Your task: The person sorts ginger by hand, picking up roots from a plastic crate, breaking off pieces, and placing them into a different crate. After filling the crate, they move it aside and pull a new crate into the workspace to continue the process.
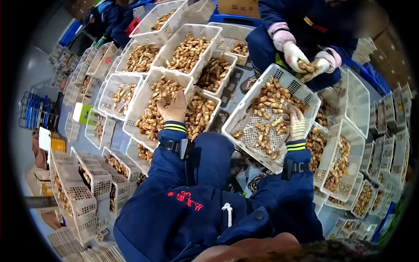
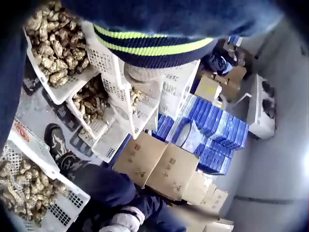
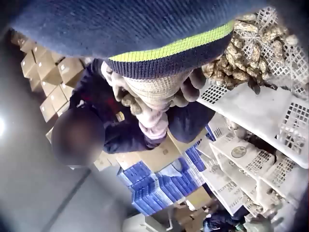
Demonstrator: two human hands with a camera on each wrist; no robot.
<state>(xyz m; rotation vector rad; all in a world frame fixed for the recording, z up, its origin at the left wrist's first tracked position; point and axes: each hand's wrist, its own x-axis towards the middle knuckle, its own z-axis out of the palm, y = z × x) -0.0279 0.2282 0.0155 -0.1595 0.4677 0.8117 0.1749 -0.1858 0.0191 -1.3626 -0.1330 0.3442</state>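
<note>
Where the left hand [image 1: 172, 107], in a beige knit glove, is laid flat with fingers spread, a heap of knobbly brown ginger pieces [image 1: 150, 120] is touched inside a white perforated plastic crate [image 1: 136, 105]. The gloved right hand [image 1: 297, 123] is set on the loose ginger [image 1: 270, 102] of a second, tilted white crate [image 1: 244, 114]. Whether a piece is gripped cannot be told. Beyond, another person's white-gloved hands [image 1: 293, 54] are seen.
</note>
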